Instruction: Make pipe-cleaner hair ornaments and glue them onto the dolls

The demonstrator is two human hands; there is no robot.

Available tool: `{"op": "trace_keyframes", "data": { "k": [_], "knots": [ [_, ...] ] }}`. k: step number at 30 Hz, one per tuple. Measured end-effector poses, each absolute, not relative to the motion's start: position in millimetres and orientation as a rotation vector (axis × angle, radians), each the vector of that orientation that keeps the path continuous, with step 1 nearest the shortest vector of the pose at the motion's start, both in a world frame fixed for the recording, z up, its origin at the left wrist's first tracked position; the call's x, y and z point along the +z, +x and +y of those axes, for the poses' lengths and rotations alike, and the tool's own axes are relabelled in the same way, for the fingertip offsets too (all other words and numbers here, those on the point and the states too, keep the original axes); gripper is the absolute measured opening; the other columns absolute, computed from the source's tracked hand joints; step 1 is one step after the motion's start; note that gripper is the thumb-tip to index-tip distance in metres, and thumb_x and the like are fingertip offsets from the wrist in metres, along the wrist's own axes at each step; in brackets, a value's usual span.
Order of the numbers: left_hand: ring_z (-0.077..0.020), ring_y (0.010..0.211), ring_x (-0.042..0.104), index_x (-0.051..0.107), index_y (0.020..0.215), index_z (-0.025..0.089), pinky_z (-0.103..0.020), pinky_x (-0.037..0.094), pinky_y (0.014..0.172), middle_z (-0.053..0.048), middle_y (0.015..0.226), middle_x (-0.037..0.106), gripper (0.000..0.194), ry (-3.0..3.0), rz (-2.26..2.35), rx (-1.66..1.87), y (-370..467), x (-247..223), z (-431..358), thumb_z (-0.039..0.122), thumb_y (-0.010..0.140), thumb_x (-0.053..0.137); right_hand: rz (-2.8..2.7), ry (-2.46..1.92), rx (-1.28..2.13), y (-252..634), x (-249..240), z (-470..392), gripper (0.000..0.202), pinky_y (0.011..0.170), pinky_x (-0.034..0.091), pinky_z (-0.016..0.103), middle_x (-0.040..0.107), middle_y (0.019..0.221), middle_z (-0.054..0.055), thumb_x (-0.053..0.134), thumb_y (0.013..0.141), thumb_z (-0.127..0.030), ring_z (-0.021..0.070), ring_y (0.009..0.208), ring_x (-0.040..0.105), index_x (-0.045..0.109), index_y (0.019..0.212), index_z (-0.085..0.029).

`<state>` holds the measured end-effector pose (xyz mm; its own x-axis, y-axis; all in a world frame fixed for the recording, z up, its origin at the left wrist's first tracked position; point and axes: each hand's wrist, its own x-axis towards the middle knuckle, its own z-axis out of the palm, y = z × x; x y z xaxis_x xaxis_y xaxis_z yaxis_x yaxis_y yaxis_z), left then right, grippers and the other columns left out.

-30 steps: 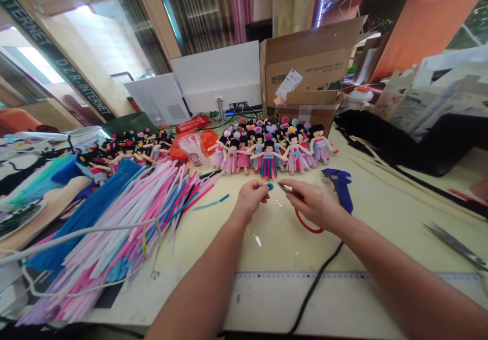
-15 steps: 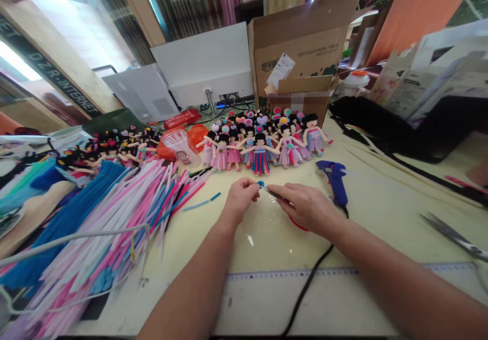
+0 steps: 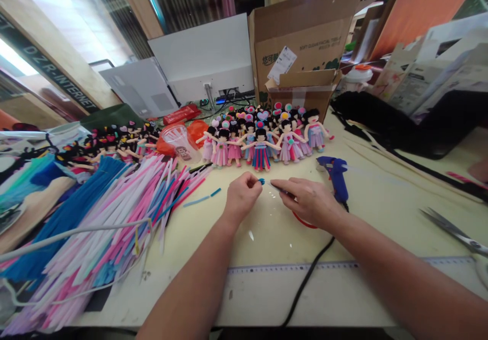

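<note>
My left hand [image 3: 244,195] is closed, with thumb and fingertips pinching a small blue piece of pipe cleaner [image 3: 261,181]. My right hand [image 3: 310,200] is wrapped round what look like red-handled scissors [image 3: 305,221], mostly covered by the palm. Their thin tip points left, a little apart from the blue piece. Both hands are just above the table, in front of rows of small pipe-cleaner dolls [image 3: 261,149]. Two short blue pipe-cleaner lengths [image 3: 197,202] lie left of my left hand. A blue glue gun [image 3: 335,175] lies beyond my right hand.
Bundles of pipe cleaners [image 3: 102,218] cover the left side, with a white wire frame [image 3: 76,236] over them. A plastic cup [image 3: 183,144] and a cardboard box [image 3: 297,50] stand behind. Large scissors [image 3: 453,230] lie right. A black cord [image 3: 308,279] and a ruler strip [image 3: 267,269] cross the front.
My right hand has drawn slightly right, so the tool's tip has come away from the blue piece. My left hand still pinches that piece. The view has shifted slightly.
</note>
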<state>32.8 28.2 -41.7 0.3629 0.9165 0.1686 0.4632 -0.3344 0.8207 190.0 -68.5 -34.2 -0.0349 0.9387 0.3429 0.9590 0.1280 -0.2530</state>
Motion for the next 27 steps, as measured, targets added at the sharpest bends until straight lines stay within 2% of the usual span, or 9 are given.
{"op": "trace_keyframes", "data": {
  "k": [15, 27],
  "knots": [
    [-0.0104, 0.055, 0.045, 0.05, 0.06, 0.02, -0.023, 0.033, 0.057, 0.005, 0.056, 0.051, 0.013, 1.997, 1.198, 0.857, 33.3, -41.8, 25.9, 0.024, 0.071, 0.054, -2.007, -1.904, -0.015, 189.0, -31.1, -68.1, 0.031, 0.053, 0.03, 0.025, 0.07, 0.089, 0.003, 0.05, 0.085, -0.024, 0.0158, 0.07, 0.06, 0.065, 0.112, -0.03],
    [-0.0092, 0.049, 0.045, 0.054, 0.059, 0.018, -0.022, 0.036, 0.052, 0.003, 0.05, 0.054, 0.013, 1.492, 1.072, 0.796, 35.1, -35.8, 29.5, 0.029, 0.062, 0.061, -1.927, -1.72, 0.079, 192.7, -41.5, -64.4, 0.035, 0.068, 0.047, 0.025, 0.072, 0.095, 0.003, 0.049, 0.086, -0.023, 0.0162, 0.08, 0.065, 0.064, 0.118, -0.029]
  ]
}}
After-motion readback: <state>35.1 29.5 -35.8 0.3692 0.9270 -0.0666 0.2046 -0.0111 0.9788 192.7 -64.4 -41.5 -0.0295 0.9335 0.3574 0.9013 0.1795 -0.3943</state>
